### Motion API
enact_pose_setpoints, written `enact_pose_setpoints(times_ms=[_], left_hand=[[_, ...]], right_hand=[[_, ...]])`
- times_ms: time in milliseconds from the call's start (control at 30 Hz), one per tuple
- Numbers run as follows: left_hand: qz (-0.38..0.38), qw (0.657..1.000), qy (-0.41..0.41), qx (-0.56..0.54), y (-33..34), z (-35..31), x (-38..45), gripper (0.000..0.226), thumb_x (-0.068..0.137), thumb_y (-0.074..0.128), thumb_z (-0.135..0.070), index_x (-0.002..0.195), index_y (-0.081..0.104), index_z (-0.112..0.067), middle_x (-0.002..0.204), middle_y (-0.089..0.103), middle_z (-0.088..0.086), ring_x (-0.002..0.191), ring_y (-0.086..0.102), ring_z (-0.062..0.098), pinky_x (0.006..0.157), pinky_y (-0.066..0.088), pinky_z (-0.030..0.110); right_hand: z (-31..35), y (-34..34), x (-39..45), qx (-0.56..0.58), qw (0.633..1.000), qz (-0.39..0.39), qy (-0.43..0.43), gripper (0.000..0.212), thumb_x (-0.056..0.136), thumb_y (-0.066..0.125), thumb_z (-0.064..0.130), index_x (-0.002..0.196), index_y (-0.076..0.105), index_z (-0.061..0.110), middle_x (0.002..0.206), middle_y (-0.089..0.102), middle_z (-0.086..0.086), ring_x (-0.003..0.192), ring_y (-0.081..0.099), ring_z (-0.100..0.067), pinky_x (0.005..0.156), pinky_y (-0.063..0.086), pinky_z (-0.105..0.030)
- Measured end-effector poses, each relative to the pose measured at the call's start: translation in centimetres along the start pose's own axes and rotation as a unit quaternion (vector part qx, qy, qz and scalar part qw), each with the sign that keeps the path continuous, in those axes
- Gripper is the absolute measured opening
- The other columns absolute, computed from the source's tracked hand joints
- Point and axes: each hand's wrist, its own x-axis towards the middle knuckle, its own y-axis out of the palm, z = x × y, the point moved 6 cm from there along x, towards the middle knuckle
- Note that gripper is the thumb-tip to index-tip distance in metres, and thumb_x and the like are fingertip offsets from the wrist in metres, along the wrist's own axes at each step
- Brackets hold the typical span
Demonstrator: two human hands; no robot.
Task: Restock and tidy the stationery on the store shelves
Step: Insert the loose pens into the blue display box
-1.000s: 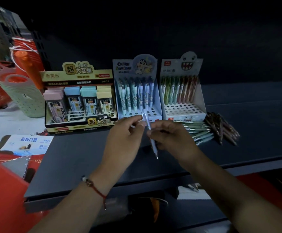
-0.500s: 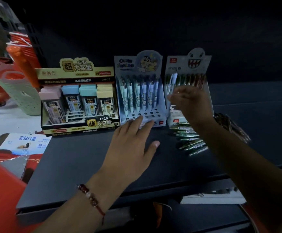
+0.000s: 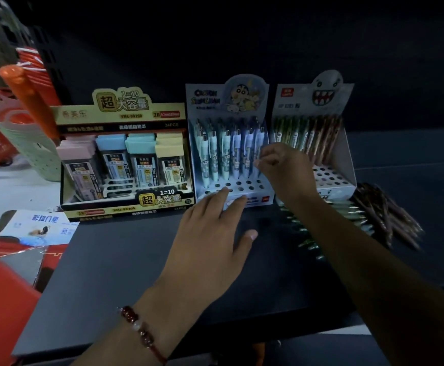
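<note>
A blue cartoon pen display box stands on the dark shelf with rows of light-blue pens upright in its holes. My left hand lies flat with fingers spread, its fingertips touching the box's front edge. My right hand is at the box's right side, its fingers pinched on the rightmost pen, which stands upright in the back rows. To the right is a ghost-face display box with green and brown pens. Loose green pens and brown pens lie on the shelf beside it.
A yellow-and-black box of pencil-lead cases stands left of the cartoon box. Stacked green baskets and an orange handle are at far left. A leaflet and red packaging lie off the shelf's left end.
My right hand carried the pen from in front of me up to the display boxes and down to the cartoon box's right side. My left hand let go and laid flat.
</note>
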Motion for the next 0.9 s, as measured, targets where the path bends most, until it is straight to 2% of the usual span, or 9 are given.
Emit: enact_pose_setpoints(times_ms=[167, 400, 467, 533, 600, 667, 767, 833, 900], left_hand=[[-0.002, 1.0, -0.005, 0.0, 0.1, 0.5, 0.2, 0.06, 0.1, 0.027, -0.055, 0.154, 0.013, -0.032, 0.161, 0.008, -0.006, 0.146, 0.006, 0.014, 0.118, 0.008, 0.031], [0.007, 1.0, -0.005, -0.004, 0.1, 0.7, 0.0, 0.061, 0.1, 0.029, -0.054, 0.154, 0.013, -0.03, 0.161, 0.009, -0.005, 0.147, 0.005, 0.014, 0.119, 0.008, 0.032], [0.011, 1.0, -0.004, 0.001, 0.1, 0.6, -0.2, 0.061, 0.1, 0.028, -0.054, 0.154, 0.012, -0.03, 0.161, 0.009, -0.005, 0.147, 0.004, 0.015, 0.119, 0.008, 0.032], [0.014, 1.0, -0.001, 0.007, 0.0, 0.6, -0.3, 0.061, 0.1, 0.027, -0.054, 0.154, 0.011, -0.03, 0.161, 0.009, -0.005, 0.147, 0.004, 0.015, 0.12, 0.009, 0.033], [0.024, 1.0, -0.001, 0.005, 0.0, 0.4, -0.6, 0.062, 0.1, 0.028, -0.054, 0.155, 0.01, -0.03, 0.162, 0.007, -0.005, 0.148, 0.004, 0.016, 0.12, 0.009, 0.033], [0.032, 0.999, 0.0, 0.007, -0.2, 0.0, -0.8, 0.063, 0.1, 0.028, -0.053, 0.155, 0.008, -0.03, 0.162, 0.006, -0.004, 0.148, 0.003, 0.017, 0.12, 0.009, 0.034], [0.043, 0.999, 0.009, 0.004, -0.7, -1.0, -1.3, 0.063, 0.101, 0.029, -0.053, 0.155, 0.008, -0.029, 0.163, 0.003, -0.003, 0.149, 0.003, 0.019, 0.119, 0.009, 0.036], [0.056, 0.998, 0.022, 0.008, -0.8, -2.2, -2.0, 0.063, 0.101, 0.029, -0.053, 0.155, 0.008, -0.029, 0.163, 0.001, -0.003, 0.149, 0.003, 0.019, 0.119, 0.01, 0.037], [0.074, 0.997, 0.035, 0.01, -0.7, -3.3, -2.7, 0.065, 0.1, 0.029, -0.055, 0.155, 0.005, -0.029, 0.163, -0.002, -0.003, 0.149, 0.003, 0.021, 0.12, 0.011, 0.039]], right_hand=[[0.3, 0.4, 0.4, -0.071, 0.997, 0.019, 0.008, 0.015, 0.09, 0.068, 0.024, 0.093, 0.069, 0.01, 0.084, 0.072, -0.008, 0.074, 0.066, -0.022, 0.071, 0.057, -0.039], [0.9, 0.2, -0.3, -0.092, 0.995, 0.005, 0.025, 0.011, 0.09, 0.067, 0.025, 0.091, 0.069, 0.014, 0.08, 0.07, -0.003, 0.068, 0.063, -0.014, 0.069, 0.056, -0.035], [1.2, -0.1, -0.4, -0.095, 0.995, 0.004, 0.027, 0.02, 0.089, 0.068, 0.028, 0.104, 0.069, 0.015, 0.084, 0.071, -0.004, 0.068, 0.063, -0.015, 0.066, 0.053, -0.03], [1.6, -0.7, -0.8, -0.109, 0.994, 0.003, 0.015, 0.039, 0.089, 0.069, 0.029, 0.126, 0.061, 0.017, 0.08, 0.071, -0.005, 0.062, 0.059, -0.013, 0.06, 0.046, -0.024], [2.3, -1.9, -1.9, -0.112, 0.994, 0.009, -0.006, 0.044, 0.091, 0.066, 0.027, 0.133, 0.056, 0.016, 0.083, 0.071, -0.004, 0.061, 0.057, -0.011, 0.055, 0.04, -0.021], [2.4, -3.5, -3.5, -0.119, 0.992, 0.039, -0.01, 0.04, 0.093, 0.063, 0.026, 0.132, 0.057, 0.017, 0.108, 0.07, -0.004, 0.084, 0.063, -0.015, 0.066, 0.04, -0.022], [1.3, -5.5, -5.9, -0.154, 0.98, 0.123, 0.003, 0.042, 0.095, 0.058, 0.022, 0.136, 0.054, 0.02, 0.135, 0.057, -0.004, 0.121, 0.054, -0.021, 0.092, 0.041, -0.027], [0.2, -7.3, -7.7, -0.199, 0.966, 0.166, 0.007, 0.046, 0.095, 0.056, 0.019, 0.141, 0.05, 0.023, 0.146, 0.049, -0.004, 0.132, 0.047, -0.022, 0.104, 0.036, -0.029], [-0.7, -9.1, -9.8, -0.233, 0.954, 0.186, 0.01, 0.051, 0.093, 0.054, 0.012, 0.143, 0.048, 0.023, 0.148, 0.047, -0.005, 0.134, 0.045, -0.023, 0.106, 0.032, -0.025]])
